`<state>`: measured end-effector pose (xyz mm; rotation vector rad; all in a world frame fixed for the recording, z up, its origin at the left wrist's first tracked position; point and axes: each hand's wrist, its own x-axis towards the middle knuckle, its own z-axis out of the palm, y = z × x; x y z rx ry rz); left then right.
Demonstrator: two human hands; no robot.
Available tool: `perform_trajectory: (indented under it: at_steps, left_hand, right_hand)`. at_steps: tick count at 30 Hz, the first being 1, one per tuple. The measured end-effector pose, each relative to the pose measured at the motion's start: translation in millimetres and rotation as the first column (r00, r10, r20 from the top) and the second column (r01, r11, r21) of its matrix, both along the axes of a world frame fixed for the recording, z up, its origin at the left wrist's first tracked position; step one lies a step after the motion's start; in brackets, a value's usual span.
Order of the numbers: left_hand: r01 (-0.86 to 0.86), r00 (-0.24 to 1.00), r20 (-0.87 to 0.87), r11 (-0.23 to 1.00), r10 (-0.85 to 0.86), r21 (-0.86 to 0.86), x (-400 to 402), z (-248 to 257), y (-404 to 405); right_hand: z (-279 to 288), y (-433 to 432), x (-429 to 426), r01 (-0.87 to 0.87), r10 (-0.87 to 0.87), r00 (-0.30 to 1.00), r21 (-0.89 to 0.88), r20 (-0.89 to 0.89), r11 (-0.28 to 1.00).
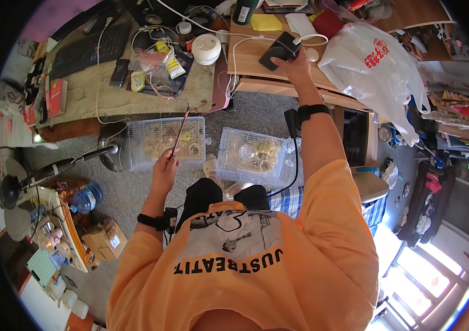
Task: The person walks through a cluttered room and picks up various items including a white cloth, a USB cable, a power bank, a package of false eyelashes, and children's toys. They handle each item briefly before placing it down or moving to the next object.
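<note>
My left hand (164, 171) grips a thin dark stick (181, 130), perhaps a paintbrush, its tip pointing up towards the near edge of the left desk (135, 105). Below the stick is a clear wire-topped small-animal cage (133, 145) with pale bedding inside. With thumb and fingers, my right hand (298, 70) holds a flat black device (278, 51) over the wooden desk (251, 64); a power bank or phone, I cannot tell which. A white cable (316, 36) runs at its upper right corner. My right fingers are partly hidden.
A second cage (226, 159) stands on the floor by my feet. A white plastic bag (362, 62) hangs over the right desk's edge. The left desk bears a keyboard (89, 51), a white round container (206, 49) and yellow tubes (172, 64). A pedestal fan (10, 192) stands at left.
</note>
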<state>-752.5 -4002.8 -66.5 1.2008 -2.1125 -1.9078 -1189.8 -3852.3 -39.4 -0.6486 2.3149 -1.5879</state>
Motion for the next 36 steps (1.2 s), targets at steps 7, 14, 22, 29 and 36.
perform_trajectory:
  at_steps: [7, 14, 22, 29, 36]
  left_hand:
    - [0.186, 0.966, -0.032, 0.775, -0.257, -0.604, -57, -22, -46]
    - [0.277, 0.933, 0.102, 0.508, -0.344, -0.816, -117, -34, -82]
    - [0.496, 0.863, 0.413, 0.333, -0.291, -0.802, -153, -15, -76]
    - [0.516, 0.850, 0.470, 0.198, -0.236, -0.834, -159, -1, -71]
    - [0.429, 0.889, 0.354, 0.259, -0.289, -0.865, -164, -8, -78]
  right_hand:
    - [77, 9, 83, 0.038, 0.148, 0.908, -0.429, 0.391, 0.903]
    - [166, 29, 137, -0.107, 0.290, 0.877, -0.432, 0.383, 0.896]
    - [202, 41, 158, -0.091, 0.282, 0.877, -0.441, 0.389, 0.893]
    - [200, 44, 165, -0.119, 0.277, 0.871, -0.374, 0.405, 0.920]
    - [171, 57, 175, -0.101, 0.273, 0.819, -0.341, 0.504, 0.935]
